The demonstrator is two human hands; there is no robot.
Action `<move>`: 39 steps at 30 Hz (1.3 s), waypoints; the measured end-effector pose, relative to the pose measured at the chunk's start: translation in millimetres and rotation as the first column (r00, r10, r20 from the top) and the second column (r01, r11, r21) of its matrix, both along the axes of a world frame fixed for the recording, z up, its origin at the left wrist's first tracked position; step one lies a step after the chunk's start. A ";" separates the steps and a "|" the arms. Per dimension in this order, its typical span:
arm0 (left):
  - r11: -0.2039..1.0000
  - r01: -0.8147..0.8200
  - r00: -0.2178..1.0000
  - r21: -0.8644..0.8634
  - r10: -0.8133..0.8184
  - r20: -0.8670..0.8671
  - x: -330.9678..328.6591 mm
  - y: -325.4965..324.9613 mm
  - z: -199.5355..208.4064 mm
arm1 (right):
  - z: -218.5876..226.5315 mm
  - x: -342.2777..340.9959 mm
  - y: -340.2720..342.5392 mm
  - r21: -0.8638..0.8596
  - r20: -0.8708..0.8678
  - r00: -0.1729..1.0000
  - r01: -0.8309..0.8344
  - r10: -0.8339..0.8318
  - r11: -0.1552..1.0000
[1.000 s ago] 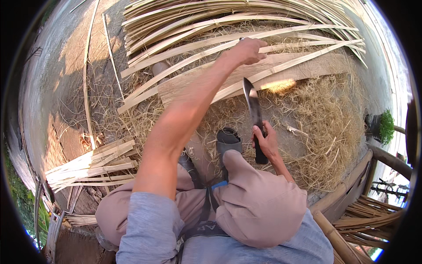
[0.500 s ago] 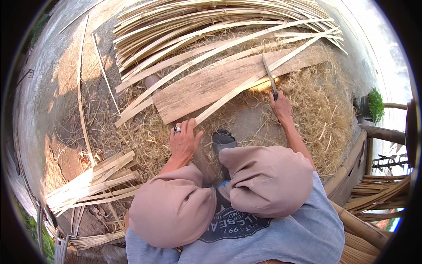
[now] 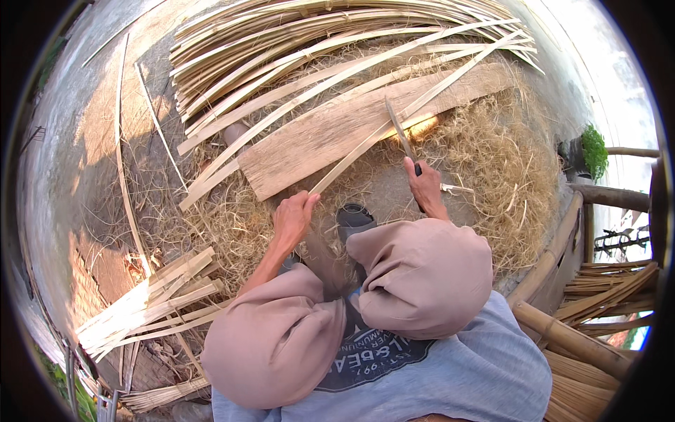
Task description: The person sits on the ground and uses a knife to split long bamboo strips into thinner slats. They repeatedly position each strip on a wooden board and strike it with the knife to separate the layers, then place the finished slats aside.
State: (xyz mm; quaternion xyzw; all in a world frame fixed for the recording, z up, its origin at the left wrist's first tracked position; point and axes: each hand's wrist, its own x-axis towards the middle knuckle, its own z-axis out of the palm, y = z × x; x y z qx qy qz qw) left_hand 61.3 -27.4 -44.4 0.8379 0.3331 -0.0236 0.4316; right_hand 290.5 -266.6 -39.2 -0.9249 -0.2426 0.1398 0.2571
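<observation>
My left hand [image 3: 294, 216] is closed, pinching the near end of a long pale bamboo strip [image 3: 457, 77]. From there the strip slants up to the right across a flat wooden plank [image 3: 295, 151]. My right hand [image 3: 425, 184] is wrapped round the dark handle of a knife [image 3: 397, 125]. Its narrow blade points away from me and crosses the strip near the plank's near edge; whether the edge bites into the bamboo I cannot tell. Other loose strips [image 3: 330, 88] lie slantwise just beyond the plank.
A thick bundle of bamboo strips [image 3: 281, 42] spans the far side. Curly shavings [image 3: 492, 155] cover the ground at right. Shorter split pieces [image 3: 155, 299] are heaped at near left. Bamboo poles [image 3: 569, 337] stand at right. My sandalled foot [image 3: 355, 219] rests between my hands.
My right hand has drawn the knife back toward me and to the left along the strip. My left hand still grips the strip's end, slightly turned. The whole view has shifted a little.
</observation>
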 end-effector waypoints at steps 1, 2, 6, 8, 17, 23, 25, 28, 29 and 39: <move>1.000 -0.004 1.000 0.018 0.004 0.007 1.7 0.6 3.1 | 1.3 4.5 4.3 0.013 -0.005 0.999 0.041 -0.041 0.999; 0.999 -0.010 1.000 0.036 0.010 0.013 1.9 -0.5 6.5 | 2.5 7.4 7.9 0.026 -0.012 0.997 0.082 -0.081 0.996; 0.996 0.010 1.000 0.084 -0.012 0.024 -9.9 0.5 4.2 | 3.4 -33.5 -3.4 0.046 0.193 0.862 -0.484 0.468 0.874; 1.000 0.019 1.000 -0.001 -0.019 0.002 -37.8 6.5 3.6 | -15.2 38.1 -23.5 0.024 0.108 0.994 -0.036 0.034 0.999; 0.989 0.005 1.000 0.149 -0.009 0.028 -44.9 11.9 -4.2 | 2.1 -16.3 15.0 0.029 0.133 0.917 -0.383 0.376 0.923; 0.997 0.010 0.999 -0.080 -0.007 0.042 -73.6 17.5 2.7 | -25.2 140.5 -52.5 0.101 0.098 0.879 0.458 -0.467 0.883; 0.999 -0.015 0.979 -0.050 0.025 0.204 -60.4 9.5 0.0 | -17.4 120.8 -26.4 0.003 0.008 0.960 0.280 -0.280 0.960; 0.987 0.018 0.967 0.161 -0.058 0.247 -30.8 0.6 -1.0 | -14.5 26.3 10.2 0.035 -0.061 0.997 0.041 -0.039 0.999; 0.971 0.051 0.991 0.233 -0.079 0.112 -25.3 0.5 7.6 | -16.9 -12.2 20.8 0.080 -0.071 0.996 -0.047 0.053 0.996; 0.996 0.081 0.997 0.038 -0.080 -0.018 -11.6 8.1 29.3 | -6.9 1.7 -8.4 -0.029 -0.130 0.987 0.094 -0.097 0.995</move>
